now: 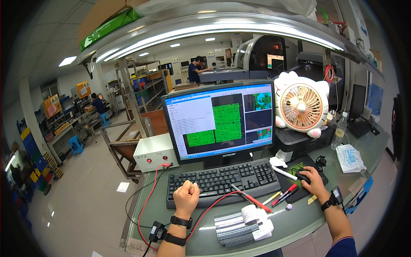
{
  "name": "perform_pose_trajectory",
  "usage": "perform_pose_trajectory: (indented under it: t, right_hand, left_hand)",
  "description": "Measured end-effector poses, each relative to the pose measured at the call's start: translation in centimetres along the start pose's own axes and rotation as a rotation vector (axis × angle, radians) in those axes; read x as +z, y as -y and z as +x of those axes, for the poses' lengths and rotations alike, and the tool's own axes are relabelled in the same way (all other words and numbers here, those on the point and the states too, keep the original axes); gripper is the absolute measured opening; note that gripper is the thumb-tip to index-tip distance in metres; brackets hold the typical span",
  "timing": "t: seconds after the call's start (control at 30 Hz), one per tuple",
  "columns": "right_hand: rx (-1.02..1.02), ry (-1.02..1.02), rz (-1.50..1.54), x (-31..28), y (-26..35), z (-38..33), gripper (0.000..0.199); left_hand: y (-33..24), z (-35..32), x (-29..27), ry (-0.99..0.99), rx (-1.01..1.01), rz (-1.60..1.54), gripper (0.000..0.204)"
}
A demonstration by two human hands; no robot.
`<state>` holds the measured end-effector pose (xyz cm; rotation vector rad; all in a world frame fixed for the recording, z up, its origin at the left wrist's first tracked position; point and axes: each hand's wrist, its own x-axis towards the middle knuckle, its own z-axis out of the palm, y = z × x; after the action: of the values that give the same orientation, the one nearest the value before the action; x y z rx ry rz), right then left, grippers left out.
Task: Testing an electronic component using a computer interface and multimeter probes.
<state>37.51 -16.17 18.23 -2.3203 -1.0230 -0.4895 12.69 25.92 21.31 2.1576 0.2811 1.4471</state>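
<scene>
My right hand (314,183) lies over a black mouse (303,176) on a dark mouse pad (295,195), its fingers curved round it. My left hand (186,198) is closed in a fist at the front left edge of the black keyboard (227,177); the inside of the fist is hidden. Behind the keyboard a monitor (257,150) shows green circuit board pictures and a white text window. Right of the fist lies a red test probe (257,203) on a lead. Strips of component tape (234,229) and a white paper roll (250,213) lie on the near table.
A white box with red sockets (155,154) stands left of the monitor, leads running to it. On the right are a cat-shaped fan (299,107), a bottle (339,130) and a wipes pack (350,158). Pens (284,195) lie beside the keyboard. Another person (195,70) works behind.
</scene>
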Motion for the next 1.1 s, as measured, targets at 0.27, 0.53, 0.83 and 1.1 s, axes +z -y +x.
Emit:
perform_pose_trajectory:
  t: [0.27,0.53,0.83,1.1]
  right_hand:
    - [-0.001,-0.009,0.000,-0.36,0.61,0.07,0.049]
    - [-0.014,-0.018,-0.018,-0.26,0.43,0.12,0.054]
    - [0.004,-0.034,0.002,-0.47,0.32,-0.01,0.059]
    - [-0.017,-0.026,-0.010,-0.13,-0.15,0.07,0.058]
  left_hand:
    - [0.02,-0.10,-0.02,-0.003,-0.001,-0.001,0.034]
    - [0.12,-0.14,0.02,-0.008,0.029,-0.021,0.038]
    - [-0.04,-0.14,0.09,0.012,-0.017,-0.010,0.035]
    - [-0.18,-0.05,-0.21,0.006,-0.017,-0.021,0.036]
